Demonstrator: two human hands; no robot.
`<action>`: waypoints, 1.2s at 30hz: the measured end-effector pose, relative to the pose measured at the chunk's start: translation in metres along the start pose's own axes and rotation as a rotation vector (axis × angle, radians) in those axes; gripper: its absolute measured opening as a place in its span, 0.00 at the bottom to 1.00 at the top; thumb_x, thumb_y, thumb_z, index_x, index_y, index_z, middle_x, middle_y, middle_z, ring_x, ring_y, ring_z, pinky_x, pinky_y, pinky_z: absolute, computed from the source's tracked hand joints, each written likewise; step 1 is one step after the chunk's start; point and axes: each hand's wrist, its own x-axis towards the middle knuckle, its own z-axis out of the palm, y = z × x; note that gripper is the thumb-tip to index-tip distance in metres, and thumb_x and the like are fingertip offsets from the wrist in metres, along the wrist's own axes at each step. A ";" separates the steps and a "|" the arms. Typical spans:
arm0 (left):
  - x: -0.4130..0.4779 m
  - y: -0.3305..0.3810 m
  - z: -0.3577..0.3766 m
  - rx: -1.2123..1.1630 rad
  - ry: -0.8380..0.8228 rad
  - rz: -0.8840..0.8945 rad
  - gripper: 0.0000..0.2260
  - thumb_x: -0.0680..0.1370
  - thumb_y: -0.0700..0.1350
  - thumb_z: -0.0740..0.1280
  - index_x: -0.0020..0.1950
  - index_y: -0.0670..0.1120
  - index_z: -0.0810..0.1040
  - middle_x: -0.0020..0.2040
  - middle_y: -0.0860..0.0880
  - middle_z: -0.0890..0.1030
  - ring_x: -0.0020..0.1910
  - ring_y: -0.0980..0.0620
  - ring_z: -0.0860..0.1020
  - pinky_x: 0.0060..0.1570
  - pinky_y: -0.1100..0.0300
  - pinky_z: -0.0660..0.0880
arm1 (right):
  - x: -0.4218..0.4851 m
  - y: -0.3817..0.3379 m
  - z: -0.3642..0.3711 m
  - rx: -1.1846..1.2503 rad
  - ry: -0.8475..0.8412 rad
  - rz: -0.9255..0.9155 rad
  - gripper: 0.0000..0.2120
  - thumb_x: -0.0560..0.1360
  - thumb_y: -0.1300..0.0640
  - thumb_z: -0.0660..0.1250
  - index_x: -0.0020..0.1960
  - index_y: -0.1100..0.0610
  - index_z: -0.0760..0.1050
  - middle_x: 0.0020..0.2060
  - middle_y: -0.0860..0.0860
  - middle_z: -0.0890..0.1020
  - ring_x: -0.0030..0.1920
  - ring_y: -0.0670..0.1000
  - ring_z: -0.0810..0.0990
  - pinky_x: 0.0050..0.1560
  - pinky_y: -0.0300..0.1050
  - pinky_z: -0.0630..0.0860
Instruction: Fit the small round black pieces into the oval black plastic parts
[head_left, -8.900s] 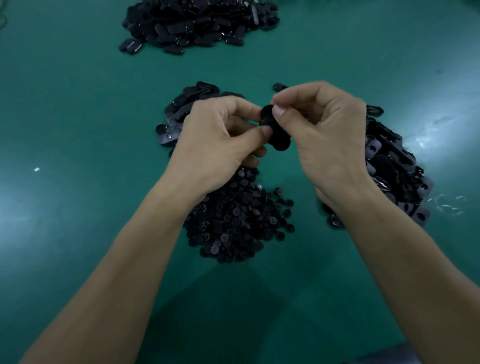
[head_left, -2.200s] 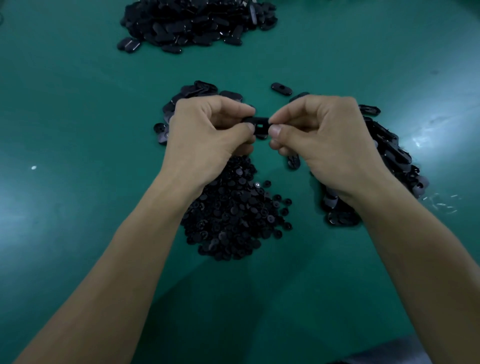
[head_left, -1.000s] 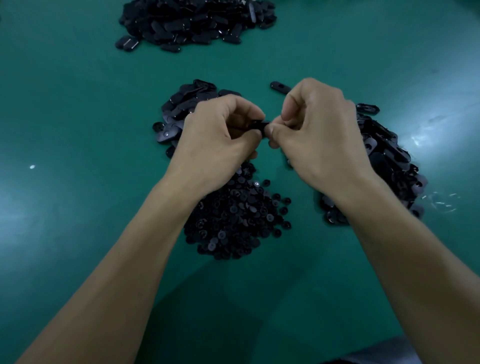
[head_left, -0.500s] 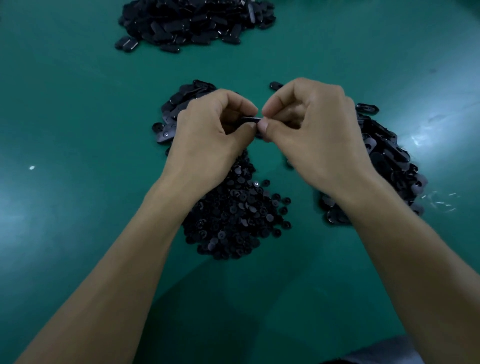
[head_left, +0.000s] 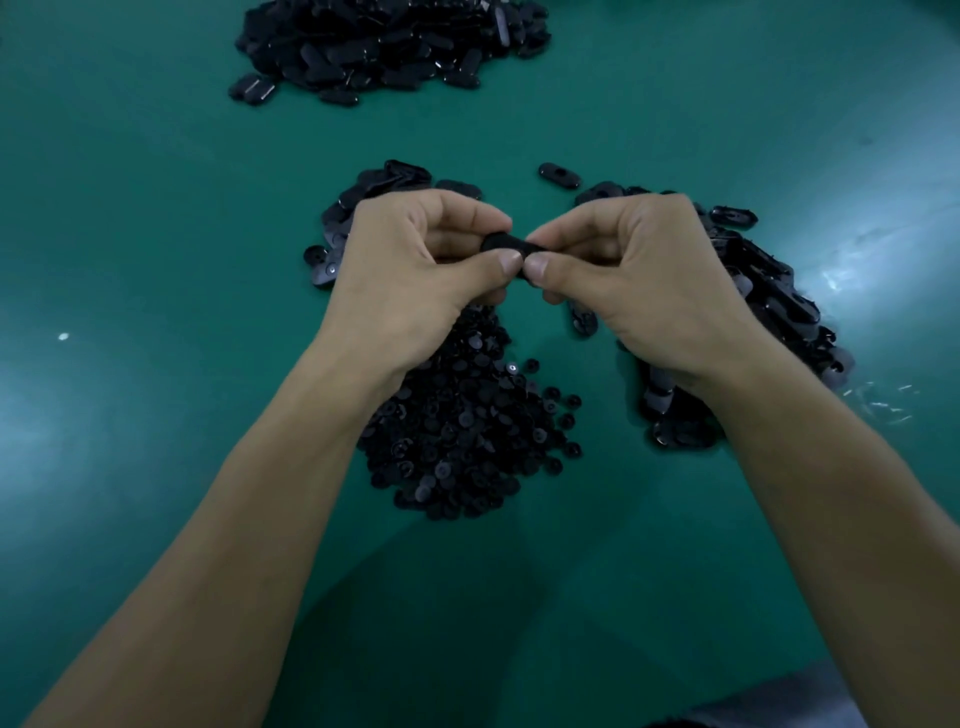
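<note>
Both hands meet above the green table, pinching one oval black plastic part (head_left: 506, 243) between them. My left hand (head_left: 415, 275) holds its left end with thumb and forefinger; my right hand (head_left: 639, 280) holds its right end the same way. The two thumb tips almost touch under the part. Whether a round piece sits in it is hidden by my fingers. A heap of small round black pieces (head_left: 462, 426) lies below my left hand. Oval parts are heaped at the right (head_left: 769, 291) and behind my left hand (head_left: 384, 182).
A larger heap of black oval parts (head_left: 384, 47) lies at the far edge of the green table (head_left: 156, 208). One loose oval part (head_left: 558, 175) lies just beyond my hands. A small white speck (head_left: 63, 336) is at the left.
My hands have lowered slightly and my right hand has rolled outward, so the oval part now lies level between both thumbs and forefingers and shows more of its top.
</note>
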 end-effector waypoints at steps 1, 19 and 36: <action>0.000 0.001 0.000 0.000 0.001 -0.002 0.08 0.73 0.35 0.77 0.47 0.45 0.82 0.35 0.52 0.85 0.35 0.55 0.84 0.39 0.64 0.80 | 0.000 0.000 0.001 -0.006 0.003 0.000 0.03 0.75 0.58 0.76 0.48 0.55 0.84 0.35 0.48 0.86 0.36 0.45 0.84 0.38 0.33 0.75; 0.003 -0.008 -0.001 0.111 -0.014 0.001 0.08 0.74 0.36 0.77 0.47 0.46 0.82 0.36 0.50 0.86 0.34 0.52 0.85 0.42 0.57 0.84 | 0.003 0.007 0.008 -0.056 0.076 0.053 0.01 0.72 0.56 0.75 0.43 0.52 0.85 0.30 0.46 0.82 0.29 0.41 0.75 0.36 0.42 0.73; 0.017 -0.029 -0.032 0.187 0.330 -0.021 0.08 0.75 0.41 0.76 0.48 0.52 0.81 0.42 0.50 0.85 0.35 0.52 0.86 0.45 0.52 0.84 | 0.000 0.020 -0.010 -0.531 0.085 0.216 0.11 0.80 0.54 0.69 0.61 0.54 0.80 0.50 0.54 0.82 0.43 0.48 0.81 0.44 0.35 0.78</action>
